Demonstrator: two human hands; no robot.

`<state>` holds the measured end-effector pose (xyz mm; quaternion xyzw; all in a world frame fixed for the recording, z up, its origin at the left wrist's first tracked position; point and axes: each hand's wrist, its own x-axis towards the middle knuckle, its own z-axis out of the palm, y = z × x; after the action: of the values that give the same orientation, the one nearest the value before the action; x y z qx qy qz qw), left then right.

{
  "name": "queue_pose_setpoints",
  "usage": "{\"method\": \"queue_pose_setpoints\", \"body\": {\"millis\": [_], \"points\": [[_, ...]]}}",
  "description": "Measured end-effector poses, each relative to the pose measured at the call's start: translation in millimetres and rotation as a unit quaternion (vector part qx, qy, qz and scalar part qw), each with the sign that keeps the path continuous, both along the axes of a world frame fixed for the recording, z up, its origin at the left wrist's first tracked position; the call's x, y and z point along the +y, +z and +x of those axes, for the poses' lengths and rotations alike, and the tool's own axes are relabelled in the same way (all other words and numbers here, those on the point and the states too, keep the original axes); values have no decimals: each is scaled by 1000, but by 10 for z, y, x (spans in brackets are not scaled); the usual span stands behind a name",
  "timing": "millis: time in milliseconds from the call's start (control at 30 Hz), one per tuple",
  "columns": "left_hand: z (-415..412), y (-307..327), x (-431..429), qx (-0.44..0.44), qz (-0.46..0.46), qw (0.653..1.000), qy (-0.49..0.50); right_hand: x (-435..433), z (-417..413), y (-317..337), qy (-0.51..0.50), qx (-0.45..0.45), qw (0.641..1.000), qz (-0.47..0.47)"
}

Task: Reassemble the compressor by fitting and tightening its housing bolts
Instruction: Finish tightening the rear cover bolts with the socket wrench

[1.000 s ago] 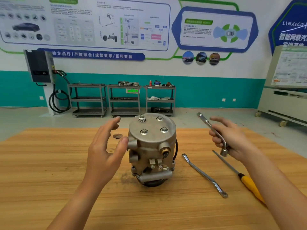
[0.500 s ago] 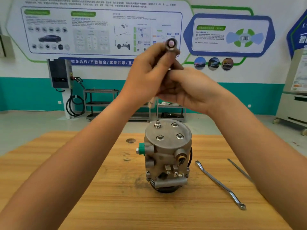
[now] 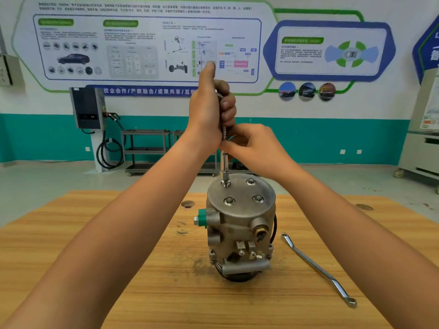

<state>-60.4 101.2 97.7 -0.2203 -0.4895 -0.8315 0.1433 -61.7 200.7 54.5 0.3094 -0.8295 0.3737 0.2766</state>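
Above the compressor point(image 3: 237, 224), the left hand point(image 3: 206, 115) gripped the upright socket driver point(image 3: 224, 167). The right hand point(image 3: 256, 148) pinched its shaft.

Teal-banded wall point(image 3: 35, 138) (posters point(image 3: 147, 43) above), metal shelves point(image 3: 147, 150).

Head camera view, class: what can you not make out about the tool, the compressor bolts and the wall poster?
Head view: the handle of the steel socket driver is hidden inside the left hand.
Head view: the head of the rear-left bolt on the grey metal compressor is covered by the driver's socket, so its seating is unknown.
Head view: small print on the white wall poster is too blurred to read.
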Motion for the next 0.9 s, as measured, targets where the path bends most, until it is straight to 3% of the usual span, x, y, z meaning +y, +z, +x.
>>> {"method": "queue_pose_setpoints", "body": {"millis": [300, 567, 633, 700, 800, 867, 900], "points": [[-118, -74, -26, 29, 8, 998, -63, 18, -106, -92, 3, 17, 999, -28], [-284, -11, -126, -45, -49, 985, -160, 58, -239, -233, 48, -100, 994, 7], [-277, -5, -163, -57, -64, 990, -110, 57, -260, -266, 58, -113, 992, 5], [-255, -37, -154, -21, -113, 992, 43, 22, -278, -280, 32, -80, 996, -11], [-194, -115, -18, 96, -187, 947, 243, -92, -251, -331, -43, -9, 999, -20], [-158, -159, 52, 139, -213, 924, 284, -123, -251, -360, -68, 3, 998, 2], [-156, -151, 47, 135, -213, 931, 263, -124, -240, -358, -58, -6, 998, 22]]}}
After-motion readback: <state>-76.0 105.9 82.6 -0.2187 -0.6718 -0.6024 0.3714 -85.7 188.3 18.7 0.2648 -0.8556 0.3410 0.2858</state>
